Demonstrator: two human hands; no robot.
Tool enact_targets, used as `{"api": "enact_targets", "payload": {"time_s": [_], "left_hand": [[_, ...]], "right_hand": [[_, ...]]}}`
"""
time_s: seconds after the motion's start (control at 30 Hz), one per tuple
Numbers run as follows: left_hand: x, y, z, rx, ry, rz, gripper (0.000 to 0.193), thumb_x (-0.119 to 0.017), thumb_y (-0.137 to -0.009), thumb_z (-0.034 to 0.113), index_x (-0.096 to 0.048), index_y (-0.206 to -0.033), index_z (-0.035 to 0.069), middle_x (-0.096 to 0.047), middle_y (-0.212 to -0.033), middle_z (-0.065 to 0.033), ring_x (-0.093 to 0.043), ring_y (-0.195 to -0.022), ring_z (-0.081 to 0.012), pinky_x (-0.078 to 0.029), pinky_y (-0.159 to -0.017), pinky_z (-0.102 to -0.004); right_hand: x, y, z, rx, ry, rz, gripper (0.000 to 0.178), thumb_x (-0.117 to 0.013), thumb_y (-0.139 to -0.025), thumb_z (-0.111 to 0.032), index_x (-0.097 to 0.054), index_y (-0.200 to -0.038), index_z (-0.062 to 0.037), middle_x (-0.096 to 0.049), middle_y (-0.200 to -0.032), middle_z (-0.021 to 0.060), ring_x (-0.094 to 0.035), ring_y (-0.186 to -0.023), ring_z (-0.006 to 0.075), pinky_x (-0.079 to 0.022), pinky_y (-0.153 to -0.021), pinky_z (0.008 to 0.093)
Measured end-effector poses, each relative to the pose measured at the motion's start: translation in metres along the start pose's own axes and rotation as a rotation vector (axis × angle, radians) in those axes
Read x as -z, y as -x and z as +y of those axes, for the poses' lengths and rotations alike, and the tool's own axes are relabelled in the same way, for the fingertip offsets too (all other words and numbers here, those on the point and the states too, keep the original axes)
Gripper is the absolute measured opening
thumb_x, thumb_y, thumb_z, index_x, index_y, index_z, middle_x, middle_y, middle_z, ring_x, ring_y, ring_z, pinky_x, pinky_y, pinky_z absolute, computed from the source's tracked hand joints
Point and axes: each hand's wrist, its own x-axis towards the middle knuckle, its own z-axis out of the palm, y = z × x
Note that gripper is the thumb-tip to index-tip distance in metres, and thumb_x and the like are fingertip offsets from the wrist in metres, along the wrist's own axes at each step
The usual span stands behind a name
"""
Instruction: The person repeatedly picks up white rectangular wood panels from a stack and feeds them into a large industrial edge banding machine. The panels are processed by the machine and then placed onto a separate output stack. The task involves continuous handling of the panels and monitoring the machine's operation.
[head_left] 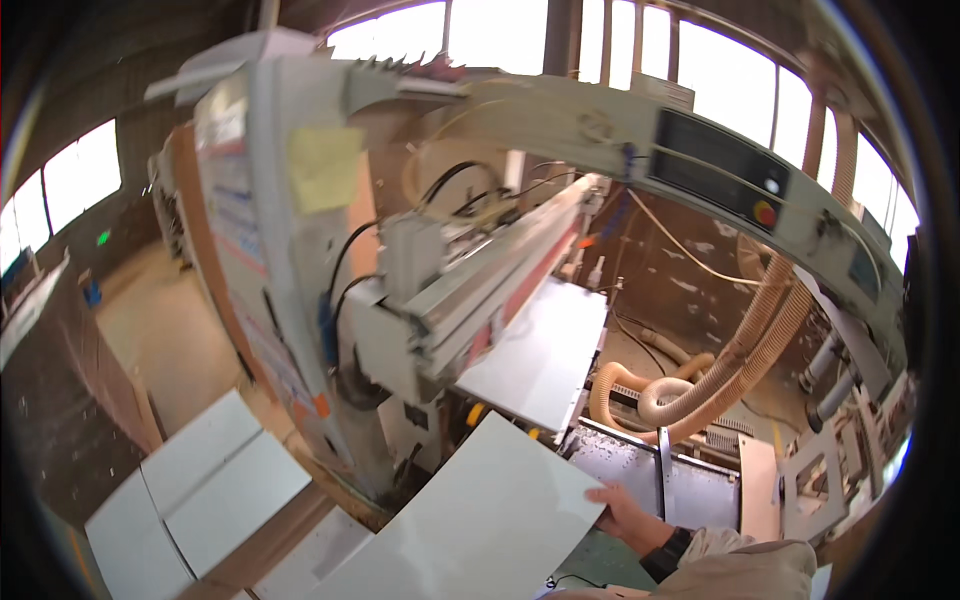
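Observation:
A large white board [470, 515] spans the lower middle of the head view, tilted in front of the machine. My right hand [622, 512] grips its right edge, with the thumb on the upper face and the other fingers mostly hidden. A dark cuff and a beige sleeve cover that arm. My left hand does not show. Just beyond the held board, another white board [545, 350] lies in the machine, partly under a long metal beam [510, 275].
Stacked white panels [205, 480] stand at lower left beside the machine's upright housing [290, 250]. Overhead runs a grey arm with a dark control panel [715, 160] and a red stop button [764, 213]. Ribbed beige hoses [770, 320] curl at right, near a metal bed [620, 465].

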Motion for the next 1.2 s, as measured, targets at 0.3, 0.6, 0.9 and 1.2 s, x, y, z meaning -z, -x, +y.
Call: {"api": "enact_targets", "payload": {"time_s": [0.3,0.6,0.9,1.2], "left_hand": [[-0.067,0.043,0.078,-0.365,-0.196,0.001,0.050,-0.039,-0.093,0.039,-0.048,-0.112,-0.007,-0.059,-0.094,-0.0145,-0.058,-0.083,-0.0232,-0.050,-0.068,-0.0348],[-0.281,0.157,0.188,-0.255,-0.063,-0.429,0.048,-0.040,-0.094,0.036,-0.048,-0.112,-0.008,-0.057,-0.101,-0.0128,-0.056,-0.084,-0.0232,-0.048,-0.074,-0.0328],[-0.332,0.144,0.237,-0.542,-0.333,-0.423,0.015,-0.053,-0.084,0.016,-0.054,-0.084,0.002,-0.050,-0.070,-0.0037,-0.050,-0.066,-0.0204,-0.044,-0.056,-0.0338],[-0.360,0.127,0.260,-0.276,-0.084,-0.543,0.020,-0.047,-0.090,0.017,-0.055,-0.093,-0.001,-0.057,-0.083,-0.0066,-0.056,-0.074,-0.0159,-0.048,-0.068,-0.0298]], "right_hand": [[0.065,-0.111,-0.060,0.407,-0.537,0.303,0.039,-0.043,-0.091,-0.022,-0.037,-0.124,-0.0014,-0.051,-0.114,0.0149,-0.051,-0.105,0.0278,-0.043,-0.090,0.0428],[0.088,-0.197,-0.066,0.705,0.039,0.470,0.078,-0.056,-0.079,-0.008,-0.006,-0.136,0.0064,-0.024,-0.137,0.0243,-0.025,-0.128,0.0306,-0.020,-0.105,0.0348],[0.077,-0.291,-0.099,0.654,0.383,0.645,0.085,-0.059,-0.080,-0.027,-0.005,-0.136,0.0078,-0.007,-0.141,0.0285,-0.008,-0.132,0.0401,-0.012,-0.108,0.0423],[0.085,-0.329,-0.113,0.647,0.449,0.721,0.082,-0.056,-0.083,-0.034,-0.010,-0.135,0.0073,-0.012,-0.141,0.0279,-0.011,-0.132,0.0403,-0.012,-0.108,0.0436]]}}
